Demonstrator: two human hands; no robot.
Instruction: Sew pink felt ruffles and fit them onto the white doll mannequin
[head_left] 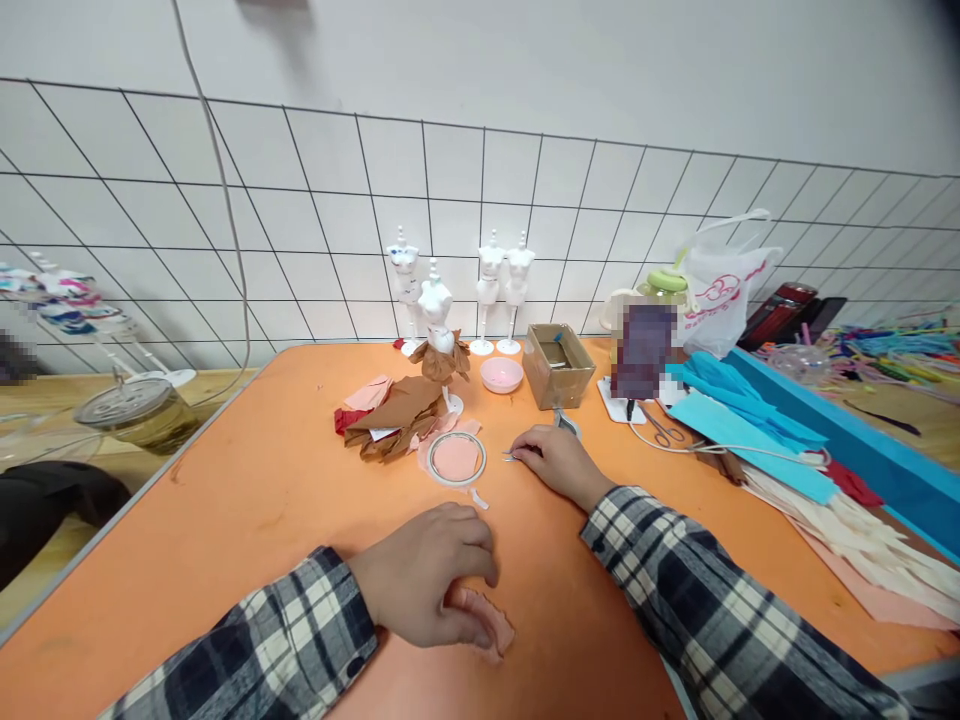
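Note:
My left hand (435, 572) is low over the front of the orange table, with a small curled pink scrap (491, 622) between thumb and fingers. Whether the scrap is cloth or crepe paper I cannot tell. Farther forward, my right hand (559, 462) rests on the tabletop, fingertips closed on a thin metal tool (511, 456) with fine tips, mostly hidden by the fingers. Left of it lies a round hoop-like ring (433, 460) with pink material inside. Near the ring is a small white scrap (478, 499).
A brown sheet pile (397, 420), white mannequin forms (435, 300), a pink bowl (501, 375) and a cardboard box (562, 385) stand toward the back. At right lie scissors (664, 430), a cable, blue sheets (750, 440) and cream strips (847, 530); a phone (643, 350) stands upright.

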